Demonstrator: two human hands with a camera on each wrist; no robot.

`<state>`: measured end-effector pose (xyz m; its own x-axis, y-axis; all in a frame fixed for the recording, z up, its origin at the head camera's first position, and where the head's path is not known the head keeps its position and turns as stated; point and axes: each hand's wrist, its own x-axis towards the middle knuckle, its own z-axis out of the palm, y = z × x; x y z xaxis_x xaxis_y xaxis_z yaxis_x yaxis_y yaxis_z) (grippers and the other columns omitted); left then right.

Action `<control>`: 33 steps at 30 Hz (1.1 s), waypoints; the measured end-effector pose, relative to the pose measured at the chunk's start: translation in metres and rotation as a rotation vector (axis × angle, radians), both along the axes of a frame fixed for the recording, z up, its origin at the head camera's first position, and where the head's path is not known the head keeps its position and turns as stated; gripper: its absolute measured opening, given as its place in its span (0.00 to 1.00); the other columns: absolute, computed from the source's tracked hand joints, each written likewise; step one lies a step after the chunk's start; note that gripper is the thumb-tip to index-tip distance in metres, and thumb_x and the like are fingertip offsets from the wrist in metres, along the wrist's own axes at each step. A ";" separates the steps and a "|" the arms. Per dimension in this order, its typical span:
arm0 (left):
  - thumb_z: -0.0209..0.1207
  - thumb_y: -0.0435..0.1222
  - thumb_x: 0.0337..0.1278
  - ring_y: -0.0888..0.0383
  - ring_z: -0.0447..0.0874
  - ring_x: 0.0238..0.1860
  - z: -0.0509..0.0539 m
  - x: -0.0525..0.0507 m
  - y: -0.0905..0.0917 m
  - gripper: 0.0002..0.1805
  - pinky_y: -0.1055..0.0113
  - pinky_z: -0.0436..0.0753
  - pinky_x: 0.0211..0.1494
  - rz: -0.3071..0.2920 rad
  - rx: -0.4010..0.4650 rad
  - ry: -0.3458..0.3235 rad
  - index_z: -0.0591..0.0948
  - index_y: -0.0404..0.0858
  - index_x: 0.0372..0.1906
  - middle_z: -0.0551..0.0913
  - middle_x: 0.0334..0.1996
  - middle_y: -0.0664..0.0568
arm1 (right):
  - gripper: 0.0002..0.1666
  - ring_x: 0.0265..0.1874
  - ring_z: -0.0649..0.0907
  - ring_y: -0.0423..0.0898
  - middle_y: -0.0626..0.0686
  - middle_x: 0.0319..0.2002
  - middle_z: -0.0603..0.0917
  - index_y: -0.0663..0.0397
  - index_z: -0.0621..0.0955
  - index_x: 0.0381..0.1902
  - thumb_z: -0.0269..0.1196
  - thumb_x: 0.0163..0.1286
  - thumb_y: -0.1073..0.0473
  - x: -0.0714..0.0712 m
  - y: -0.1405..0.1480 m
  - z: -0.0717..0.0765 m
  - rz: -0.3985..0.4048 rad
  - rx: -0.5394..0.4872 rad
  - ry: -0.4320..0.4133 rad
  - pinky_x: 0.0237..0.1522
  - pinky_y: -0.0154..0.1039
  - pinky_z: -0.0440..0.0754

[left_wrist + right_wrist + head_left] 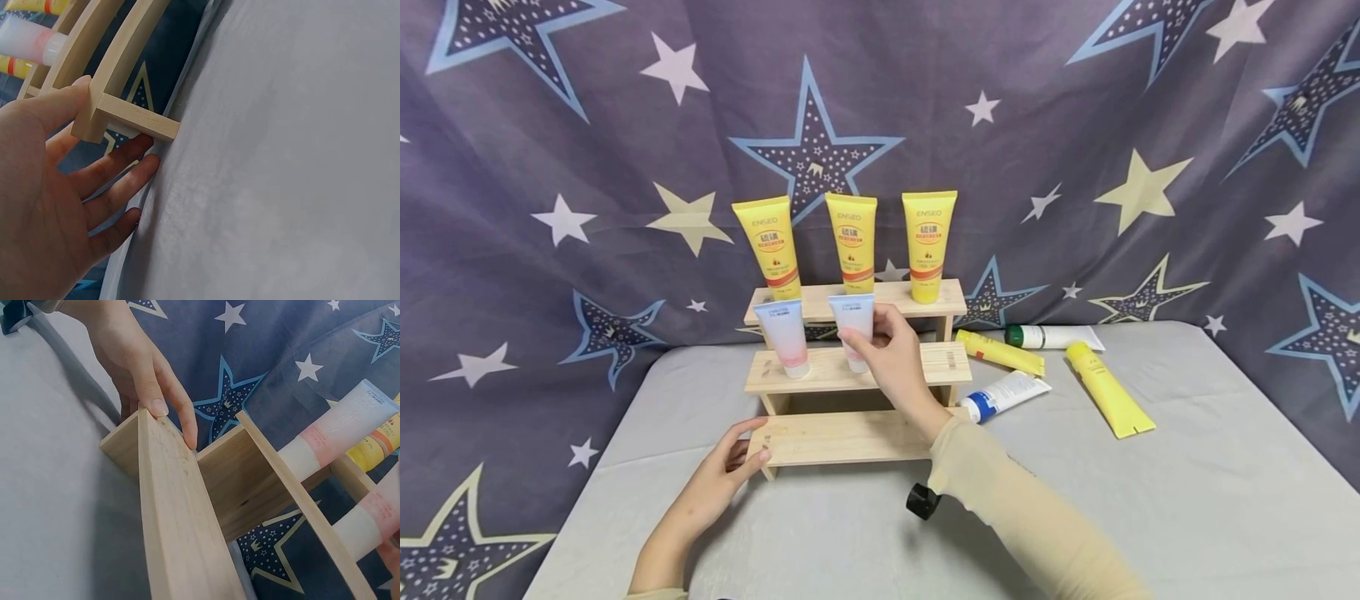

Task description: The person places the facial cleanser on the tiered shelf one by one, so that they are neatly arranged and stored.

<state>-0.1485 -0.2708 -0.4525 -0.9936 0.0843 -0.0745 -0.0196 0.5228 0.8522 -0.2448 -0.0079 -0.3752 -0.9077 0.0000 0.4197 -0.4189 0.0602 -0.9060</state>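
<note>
Five tubes are upright on the three-tier wooden stand (842, 439) at the centre of the head view. Three yellow tubes (854, 242) line the top tier, while a pale pink tube (786, 333) and the second pink tube (852, 310) are on the middle one. Judging by this, the setting-out looks a little over half done: four tubes lie on the grey-covered desk (1225, 500) right of centre. They are a white tube with a green cap (1052, 337), two yellow ones and a white-and-blue tube (1006, 396) beside the stand's right end.

The second pink tube is within the right hand (901, 362), pinched with the thumb across its front and fingers at its right side; its capped end appears to meet the middle tier. Lower left of centre, the left hand (718, 477) grips the left end of the lowest tier, thumb at the front edge and forefinger at the back, the other fingers spread below, as the left wrist view shows.
</note>
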 end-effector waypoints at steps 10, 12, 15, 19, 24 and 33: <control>0.56 0.50 0.71 0.45 0.76 0.60 -0.003 -0.002 -0.001 0.31 0.45 0.70 0.62 -0.003 0.007 0.013 0.64 0.49 0.73 0.79 0.58 0.40 | 0.27 0.53 0.81 0.50 0.58 0.53 0.82 0.60 0.75 0.62 0.69 0.65 0.66 0.009 0.009 0.003 0.061 0.008 -0.023 0.55 0.42 0.79; 0.56 0.50 0.71 0.46 0.75 0.60 -0.003 -0.001 -0.001 0.30 0.45 0.70 0.62 -0.005 0.006 0.015 0.64 0.50 0.73 0.79 0.58 0.40 | 0.29 0.55 0.80 0.50 0.58 0.55 0.81 0.59 0.74 0.63 0.69 0.65 0.66 0.012 0.013 0.003 0.062 0.014 -0.022 0.56 0.43 0.78; 0.56 0.50 0.71 0.45 0.76 0.60 -0.003 -0.001 -0.001 0.30 0.44 0.69 0.62 -0.007 0.009 0.018 0.64 0.50 0.73 0.79 0.58 0.40 | 0.30 0.56 0.80 0.50 0.56 0.57 0.81 0.57 0.74 0.63 0.69 0.65 0.65 0.016 0.020 0.004 0.065 0.018 -0.017 0.58 0.45 0.77; 0.56 0.49 0.71 0.45 0.76 0.59 -0.003 -0.001 -0.001 0.30 0.45 0.70 0.62 -0.006 0.010 0.015 0.64 0.50 0.73 0.79 0.58 0.39 | 0.28 0.55 0.81 0.50 0.55 0.56 0.82 0.57 0.75 0.62 0.68 0.65 0.66 0.022 0.031 0.002 0.082 0.015 -0.002 0.58 0.44 0.77; 0.56 0.51 0.71 0.44 0.75 0.60 -0.002 0.000 -0.001 0.31 0.43 0.69 0.63 -0.002 0.001 0.011 0.64 0.49 0.73 0.78 0.59 0.38 | 0.24 0.53 0.82 0.52 0.57 0.55 0.82 0.61 0.76 0.62 0.65 0.68 0.68 0.030 0.046 0.000 0.111 0.021 0.020 0.56 0.42 0.78; 0.56 0.49 0.71 0.44 0.75 0.60 -0.002 -0.001 0.000 0.30 0.43 0.68 0.63 -0.002 0.010 0.015 0.64 0.49 0.73 0.78 0.59 0.38 | 0.20 0.52 0.82 0.51 0.58 0.53 0.83 0.58 0.78 0.58 0.64 0.69 0.67 0.047 0.075 -0.005 0.083 0.020 0.028 0.54 0.39 0.79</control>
